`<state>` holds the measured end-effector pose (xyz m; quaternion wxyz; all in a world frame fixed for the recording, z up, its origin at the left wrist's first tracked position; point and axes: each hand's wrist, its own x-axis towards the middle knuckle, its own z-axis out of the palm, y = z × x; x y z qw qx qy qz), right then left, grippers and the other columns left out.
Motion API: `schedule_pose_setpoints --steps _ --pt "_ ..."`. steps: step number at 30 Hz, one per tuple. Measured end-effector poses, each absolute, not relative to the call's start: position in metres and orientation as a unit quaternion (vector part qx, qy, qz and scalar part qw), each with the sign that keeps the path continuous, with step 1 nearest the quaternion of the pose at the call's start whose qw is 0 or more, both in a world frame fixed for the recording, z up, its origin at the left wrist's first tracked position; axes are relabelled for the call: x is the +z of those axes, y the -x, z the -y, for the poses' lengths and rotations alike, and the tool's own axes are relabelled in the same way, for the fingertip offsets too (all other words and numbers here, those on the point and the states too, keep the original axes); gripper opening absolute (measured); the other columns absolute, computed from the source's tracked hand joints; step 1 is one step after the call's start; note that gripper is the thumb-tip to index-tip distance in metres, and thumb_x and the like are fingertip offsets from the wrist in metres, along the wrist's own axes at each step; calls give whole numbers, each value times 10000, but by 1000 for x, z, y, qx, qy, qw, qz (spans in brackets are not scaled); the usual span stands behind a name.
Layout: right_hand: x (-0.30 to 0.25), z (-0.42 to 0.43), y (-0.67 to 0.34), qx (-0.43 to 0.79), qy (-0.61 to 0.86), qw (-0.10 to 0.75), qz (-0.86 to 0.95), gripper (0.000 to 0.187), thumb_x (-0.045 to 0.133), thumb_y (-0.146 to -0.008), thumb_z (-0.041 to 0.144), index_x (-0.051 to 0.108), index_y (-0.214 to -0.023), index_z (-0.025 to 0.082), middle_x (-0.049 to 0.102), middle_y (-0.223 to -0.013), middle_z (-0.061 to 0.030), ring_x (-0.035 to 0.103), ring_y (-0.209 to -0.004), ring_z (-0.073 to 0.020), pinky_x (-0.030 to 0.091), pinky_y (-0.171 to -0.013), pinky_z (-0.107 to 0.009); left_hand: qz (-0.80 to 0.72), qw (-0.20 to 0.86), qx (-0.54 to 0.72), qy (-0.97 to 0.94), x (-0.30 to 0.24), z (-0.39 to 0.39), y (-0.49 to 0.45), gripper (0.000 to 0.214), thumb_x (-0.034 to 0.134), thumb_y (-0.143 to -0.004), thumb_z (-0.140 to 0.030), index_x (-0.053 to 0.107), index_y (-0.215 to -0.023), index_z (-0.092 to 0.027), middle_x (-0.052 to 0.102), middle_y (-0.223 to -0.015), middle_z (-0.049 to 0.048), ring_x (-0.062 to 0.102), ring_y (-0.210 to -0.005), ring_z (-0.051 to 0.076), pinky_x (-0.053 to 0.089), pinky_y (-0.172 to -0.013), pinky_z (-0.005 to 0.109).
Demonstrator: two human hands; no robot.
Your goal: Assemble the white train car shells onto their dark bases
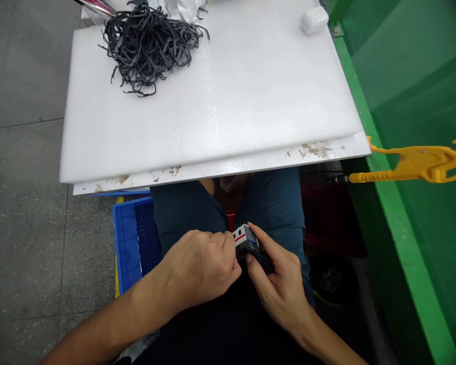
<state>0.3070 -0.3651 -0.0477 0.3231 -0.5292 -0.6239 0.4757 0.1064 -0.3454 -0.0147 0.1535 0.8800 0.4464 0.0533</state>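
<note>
Above my lap, a small boxy toy vehicle (245,237), white and grey with a red stripe and dark window marks, sits between my hands. My right hand (279,274) grips it from the right, thumb below and index finger along the top edge. From the left, my left hand (209,261) is closed in a fist against its near end. Whatever the left fingers pinch is hidden behind the knuckles. On the white foam-topped table ahead lies a tangled heap of dark rubbery strips (148,45), apart from both hands.
The white foam sheet (213,111) covers the table, whose front edge (251,165) is stained. A white rounded case (314,20) stands at the back right. Below left is a blue crate (127,243). A yellow plastic hook (421,162) juts over the green frame (403,223).
</note>
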Motion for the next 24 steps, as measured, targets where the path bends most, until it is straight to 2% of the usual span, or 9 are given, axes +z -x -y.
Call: schedule_pose_setpoints --steps 3,7,12,16,19,24 --pt "-50 366 -304 482 540 329 607 470 624 -985 185 668 -1449 244 813 -1219 -48 815 -962 -228 700 -915 -357 -448 130 76 -882 -19 348 -111 248 462 -969 -118 660 -819 -129 616 -657 57 627 -512 261 531 -427 397" --pt "-52 368 -302 480 540 347 598 476 637 -981 171 661 -1450 253 805 -1251 -39 809 -1038 -230 690 -949 -347 -460 117 108 -874 -22 350 -113 261 456 -965 -106 676 -824 -110 630 -657 65 637 -521 258 515 -428 395" --pt "-48 370 -303 485 511 348 618 548 671 -990 154 603 -1521 267 780 -1315 -31 784 -1132 -214 664 -1015 -330 -479 193 104 -850 -19 343 -101 276 456 -969 -138 628 -756 -174 586 -629 16 557 -482 209 455 -450 381" --pt "-47 370 -302 503 506 345 610 562 668 -992 152 587 -1537 264 773 -1333 -37 775 -1159 -220 658 -1030 -341 -477 240 94 -840 -15 339 -93 264 462 -978 -154 628 -775 -178 581 -639 0 535 -483 186 427 -472 368" --pt "-49 369 -299 508 517 349 593 520 656 -986 147 616 -1493 257 791 -1278 -27 785 -1098 -200 658 -1002 -314 -474 232 76 -846 -14 342 -94 280 453 -998 -158 635 -786 -170 589 -644 8 560 -488 199 444 -469 372" --pt "-50 364 -293 517 536 341 574 417 634 -993 172 666 -1397 267 806 -1144 -7 789 -937 -183 664 -890 -300 -469 162 66 -866 -16 346 -106 307 430 -998 -134 655 -790 -152 609 -644 32 603 -488 238 479 -433 396"
